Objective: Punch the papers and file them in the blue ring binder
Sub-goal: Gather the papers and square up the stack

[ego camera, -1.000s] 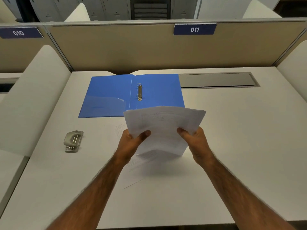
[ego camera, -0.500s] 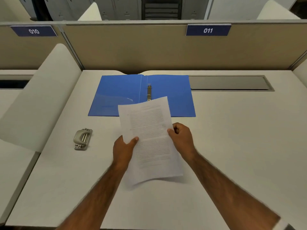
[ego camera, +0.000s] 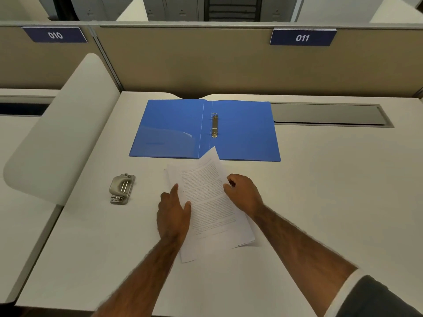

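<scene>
**Two hands settle the papers [ego camera: 210,202] on the worktop [ego camera: 320,202]; punching comes next**

At 9 o'clock a white side divider [ego camera: 59,133] curves up beside the worktop. Just inside it, at 9 o'clock from the papers, the metal hole punch [ego camera: 122,188] lies alone, with no hand on it.

The left hand [ego camera: 174,211] lies with fairly straight fingers on the stack's left edge and presses it down. The papers lie skewed on the worktop and slightly fanned, their lower edges out of line. Their top corner reaches over the near edge of the blue ring binder [ego camera: 240,131]. The right hand [ego camera: 243,194], fingers curled, seems to pinch the stack's right edge at 3 o'clock.

The binder lies open and flat at 12 o'clock, with its ring mechanism [ego camera: 214,125] just right of the spine. Whether the rings are open is too small to tell.

The step in hand looks like squaring the sheets before punching, and no holes show in them. The next move calls for an even long edge. One hand must then reach to 9 o'clock for the punch, and the edge must go fully into its slot, centred, so the holes meet the rings.

The worktop is pale and matte, with a grey recessed cable cover [ego camera: 327,114] at 1 o'clock. A beige partition [ego camera: 183,65] closes the back. It carries dark blue labels, 010 [ego camera: 55,35] and 011 [ego camera: 302,37]. Grey cabinets [ego camera: 178,8] stand beyond it.
</scene>
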{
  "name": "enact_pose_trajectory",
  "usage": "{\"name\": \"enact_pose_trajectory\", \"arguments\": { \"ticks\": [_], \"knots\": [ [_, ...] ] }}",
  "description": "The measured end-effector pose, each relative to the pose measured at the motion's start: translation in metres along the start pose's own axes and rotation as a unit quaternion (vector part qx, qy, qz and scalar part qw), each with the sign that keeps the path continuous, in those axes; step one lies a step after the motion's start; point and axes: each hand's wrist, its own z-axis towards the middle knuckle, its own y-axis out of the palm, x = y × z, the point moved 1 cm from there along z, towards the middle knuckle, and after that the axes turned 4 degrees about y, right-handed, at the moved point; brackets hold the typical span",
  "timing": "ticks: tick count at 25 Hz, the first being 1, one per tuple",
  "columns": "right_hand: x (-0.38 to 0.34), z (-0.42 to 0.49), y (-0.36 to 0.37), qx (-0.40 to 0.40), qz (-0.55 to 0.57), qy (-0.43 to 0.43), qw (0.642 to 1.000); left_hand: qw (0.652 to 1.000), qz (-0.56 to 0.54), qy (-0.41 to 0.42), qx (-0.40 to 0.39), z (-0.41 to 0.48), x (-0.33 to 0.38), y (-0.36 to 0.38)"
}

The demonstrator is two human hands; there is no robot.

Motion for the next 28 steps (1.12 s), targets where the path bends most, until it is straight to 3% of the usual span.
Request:
{"name": "enact_pose_trajectory", "arguments": {
  "ticks": [7, 13, 16, 18, 20, 23, 26, 28],
  "knots": [
    [0.014, 0.007, 0.008, -0.072, -0.243, -0.075, 0.964, 1.000, 0.019, 0.002, -0.017, 0.006, -0.005, 0.004],
    [0.013, 0.000, 0.010, -0.074, -0.241, -0.097, 0.963, 0.999, 0.041, 0.004, -0.023, 0.009, -0.006, 0.006],
    [0.003, -0.008, 0.009, -0.092, -0.107, -0.080, 0.987, 0.999, 0.046, 0.007, -0.024, 0.009, -0.006, 0.005],
    [-0.004, -0.010, 0.007, -0.051, 0.079, -0.038, 0.995, 0.999, 0.046, 0.007, -0.023, 0.009, -0.006, 0.005],
    [-0.010, -0.014, 0.003, 0.014, 0.204, 0.040, 0.978, 0.999, 0.048, 0.010, -0.021, 0.009, -0.006, 0.006],
    [-0.004, -0.018, 0.002, -0.007, 0.294, 0.151, 0.944, 0.998, 0.051, 0.025, -0.014, 0.006, -0.009, 0.006],
    [0.007, -0.023, 0.003, -0.098, 0.334, 0.170, 0.922, 0.997, 0.051, 0.051, -0.006, 0.000, -0.012, 0.006],
    [0.013, -0.030, -0.004, -0.106, 0.341, 0.164, 0.920, 0.996, 0.061, 0.065, -0.011, -0.004, -0.013, 0.006]
  ]
}}
